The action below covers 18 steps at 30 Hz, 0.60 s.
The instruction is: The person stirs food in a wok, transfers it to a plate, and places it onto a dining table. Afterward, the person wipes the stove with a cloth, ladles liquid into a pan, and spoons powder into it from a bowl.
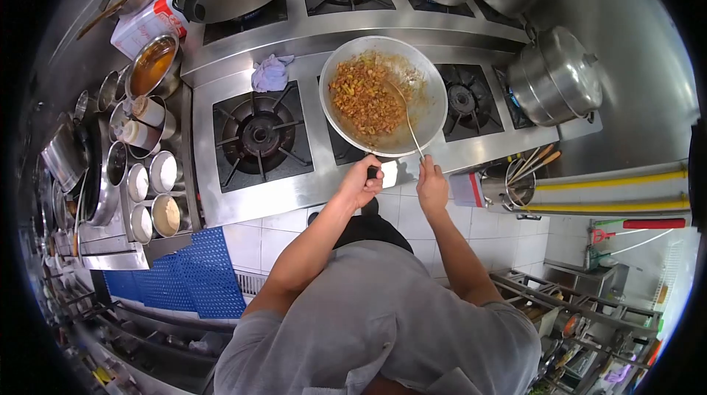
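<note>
A wide metal wok [428,126] sits over a burner in the front row of the stove. Browned, chopped food [368,96] fills mostly its left and middle part. My left hand [361,183] is closed around the wok's dark handle at the near rim. In my right hand [432,183] is the end of a long-handled metal ladle [410,126]; its shaft crosses the near right rim and its head lies in the food, partly hidden.
Left of the wok are a bare burner [259,137] and a crumpled cloth [272,73]. A lidded pot [556,77] stands at the right, with a utensil container [509,187] below it. Seasoning tubs [163,172] and a bowl of orange liquid [152,67] line the left counter.
</note>
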Available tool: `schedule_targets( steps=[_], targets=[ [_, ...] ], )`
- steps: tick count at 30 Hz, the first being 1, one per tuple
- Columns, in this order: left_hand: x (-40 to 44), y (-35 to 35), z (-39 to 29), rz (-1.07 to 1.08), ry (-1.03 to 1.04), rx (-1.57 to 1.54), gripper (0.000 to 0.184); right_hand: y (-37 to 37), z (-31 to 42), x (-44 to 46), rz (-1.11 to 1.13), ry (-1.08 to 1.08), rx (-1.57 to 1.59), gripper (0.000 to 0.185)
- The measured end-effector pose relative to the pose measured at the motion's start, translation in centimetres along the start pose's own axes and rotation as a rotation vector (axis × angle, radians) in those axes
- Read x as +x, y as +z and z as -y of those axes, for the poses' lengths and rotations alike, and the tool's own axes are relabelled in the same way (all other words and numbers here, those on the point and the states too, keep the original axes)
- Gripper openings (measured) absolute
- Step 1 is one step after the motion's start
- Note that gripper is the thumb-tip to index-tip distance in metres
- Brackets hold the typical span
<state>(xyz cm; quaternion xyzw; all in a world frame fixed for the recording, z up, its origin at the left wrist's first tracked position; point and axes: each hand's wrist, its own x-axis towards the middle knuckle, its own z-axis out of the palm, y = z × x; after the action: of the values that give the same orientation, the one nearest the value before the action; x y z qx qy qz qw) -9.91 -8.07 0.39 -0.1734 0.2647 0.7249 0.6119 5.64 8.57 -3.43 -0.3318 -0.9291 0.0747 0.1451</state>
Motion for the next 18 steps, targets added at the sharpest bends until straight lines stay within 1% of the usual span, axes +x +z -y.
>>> schedule_targets(
  steps=[2, 3, 4, 6, 7, 8, 9, 10, 11, 13, 14, 16, 17, 18],
  targets=[
    [0.2, 0.6, -0.3, 0.019, -0.018, -0.019, 0.022, -2.4, 0.9, 1.2, -0.017, 0.017, 0.036, 0.032],
    [1.1, 0.1, -0.6, 0.127, -0.073, -0.023, 0.018, -4.3, 1.8, 1.9, -0.03, 0.038, 0.083, 0.031],
    [1.1, 1.1, -0.6, 0.128, -0.067, -0.029, 0.018, -5.1, 1.8, 2.3, -0.028, 0.029, 0.082, 0.031],
    [1.3, 3.2, 0.1, 0.003, 0.03, -0.008, 0.013, -6.1, 1.9, 3.1, -0.091, 0.024, 0.144, 0.03],
    [2.1, 3.4, 0.2, 0.065, 0.023, -0.039, 0.01, -5.2, 0.9, 3.3, -0.07, -0.016, 0.139, 0.03],
    [3.3, 5.7, 0.8, -0.01, 0.097, -0.08, 0.01, -3.3, -1.7, 4.5, -0.103, -0.118, 0.143, 0.028],
    [4.9, 5.6, 1.6, 0.028, 0.126, -0.085, 0.01, -2.2, -3.6, 5.0, -0.15, -0.185, 0.146, 0.026],
    [3.8, 7.0, 1.5, -0.062, 0.151, -0.039, 0.011, -2.3, -4.4, 5.7, -0.197, -0.301, 0.122, 0.024],
    [3.2, 8.1, 1.7, -0.105, 0.237, -0.054, 0.011, -3.2, -4.0, 6.2, -0.106, -0.174, 0.19, 0.027],
    [4.1, 8.6, 1.9, -0.169, 0.237, -0.08, 0.009, -4.9, -4.2, 8.4, -0.073, -0.131, 0.046, 0.026],
    [3.8, 7.9, 2.0, -0.161, 0.243, -0.106, 0.009, -6.1, -3.5, 9.8, -0.002, -0.081, 0.008, 0.028],
    [4.6, 6.3, 2.7, -0.174, 0.225, 0.006, 0.01, -6.3, -3.4, 13.3, 0.056, -0.038, -0.162, 0.031],
    [4.5, 4.9, 3.0, -0.096, 0.212, -0.027, 0.012, -5.9, -3.1, 14.9, 0.138, -0.024, -0.168, 0.034],
    [4.3, 3.8, 3.1, -0.067, 0.18, -0.006, 0.012, -5.7, -2.5, 16.2, 0.224, -0.002, -0.174, 0.037]
  ],
)
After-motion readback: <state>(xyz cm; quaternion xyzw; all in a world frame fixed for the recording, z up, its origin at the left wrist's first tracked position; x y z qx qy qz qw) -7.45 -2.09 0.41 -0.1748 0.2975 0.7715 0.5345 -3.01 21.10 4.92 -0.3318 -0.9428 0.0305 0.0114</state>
